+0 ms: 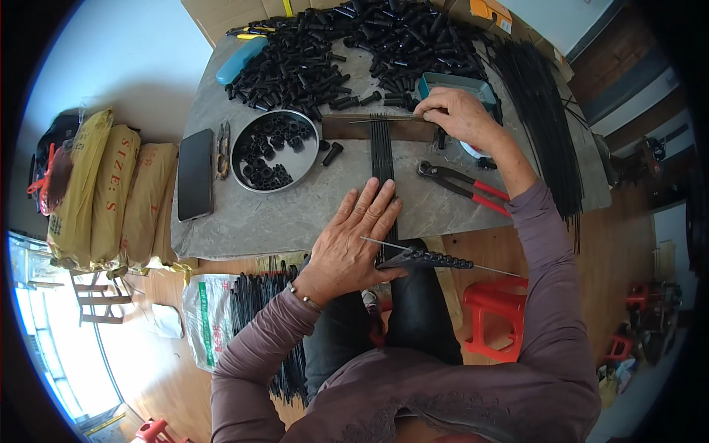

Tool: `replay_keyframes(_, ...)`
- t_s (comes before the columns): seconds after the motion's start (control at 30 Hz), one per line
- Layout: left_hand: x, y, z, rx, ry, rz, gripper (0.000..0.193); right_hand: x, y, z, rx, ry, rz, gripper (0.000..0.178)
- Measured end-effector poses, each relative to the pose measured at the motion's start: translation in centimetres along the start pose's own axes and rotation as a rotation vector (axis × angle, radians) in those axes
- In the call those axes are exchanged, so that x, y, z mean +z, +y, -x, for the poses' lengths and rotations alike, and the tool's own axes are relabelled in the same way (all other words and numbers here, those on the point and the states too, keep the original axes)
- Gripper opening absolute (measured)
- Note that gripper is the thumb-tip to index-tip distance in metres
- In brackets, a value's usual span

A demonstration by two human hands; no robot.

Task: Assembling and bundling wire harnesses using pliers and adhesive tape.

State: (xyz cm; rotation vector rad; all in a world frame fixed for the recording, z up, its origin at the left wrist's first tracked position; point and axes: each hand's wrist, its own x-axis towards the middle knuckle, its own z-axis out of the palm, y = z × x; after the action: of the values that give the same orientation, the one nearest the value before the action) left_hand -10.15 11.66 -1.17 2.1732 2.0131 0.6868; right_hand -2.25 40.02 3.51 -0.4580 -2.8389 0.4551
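My left hand (346, 240) lies flat with fingers stretched over a narrow row of thin black rods (381, 153), pressing them near the table's front edge. The rods' far ends rest across a low wooden bar (347, 128). My right hand (464, 117) pinches a thin dark rod (384, 120) that lies crosswise over those far ends. By my left thumb, a metal wire strung with small black pieces (436, 258) crosses above my lap; what supports it is hidden. Red-handled pincers (461, 184) lie right of the row, below my right hand.
Black bolt-like parts (295, 66) are heaped at the back. A round metal tin (238, 159) holds small black rings. Left of it are snips (223, 151) and a phone (195, 176). A teal box (473, 88) and long black rods (539, 118) lie right; a red stool (491, 310) stands below.
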Motion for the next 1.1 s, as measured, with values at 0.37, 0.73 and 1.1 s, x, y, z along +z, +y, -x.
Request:
replay_keyframes(0.37, 0.0, -0.1, 0.0, -0.002, -0.011, 0.000, 0.101, 0.4, 0.2, -0.7, 0.039, -0.031, -0.033, 0.015)
replay_keyframes(0.73, 0.0, -0.1, 0.0, 0.001, 0.003, 0.007, 0.101, 0.2, -0.4, -0.6, -0.014, -0.009, -0.005, 0.014)
replay_keyframes(1.1, 0.0, 0.0, -0.1, 0.002, -0.007, 0.003, 0.101, 0.7, 0.5, -1.0, -0.017, 0.011, -0.010, 0.013)
